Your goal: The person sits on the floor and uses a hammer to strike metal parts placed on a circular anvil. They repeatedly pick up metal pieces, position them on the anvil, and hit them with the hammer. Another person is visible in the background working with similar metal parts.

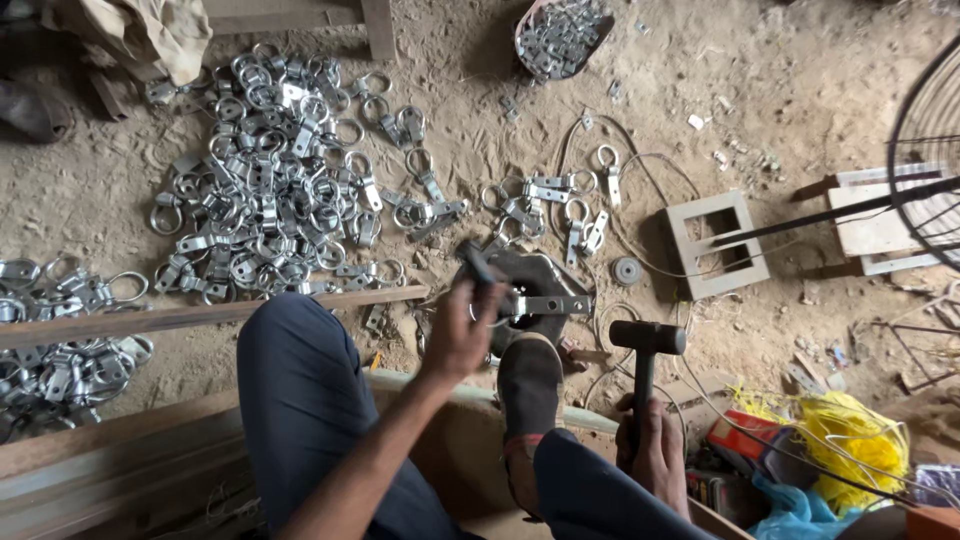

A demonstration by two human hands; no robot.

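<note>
Left hand (462,330) on metal bracket (545,304), right hand (655,450) gripping hammer (646,350)

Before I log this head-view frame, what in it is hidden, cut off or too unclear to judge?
- Left hand: its fingers cover the dark tool's handle and part of the metal strap piece.
- Right hand: the knee partly hides it; its grip on the hammer shows only in part.
- Metal block under the strap: the foot hides its near side.
- Heap of ring fittings: cut by the left edge.
</note>
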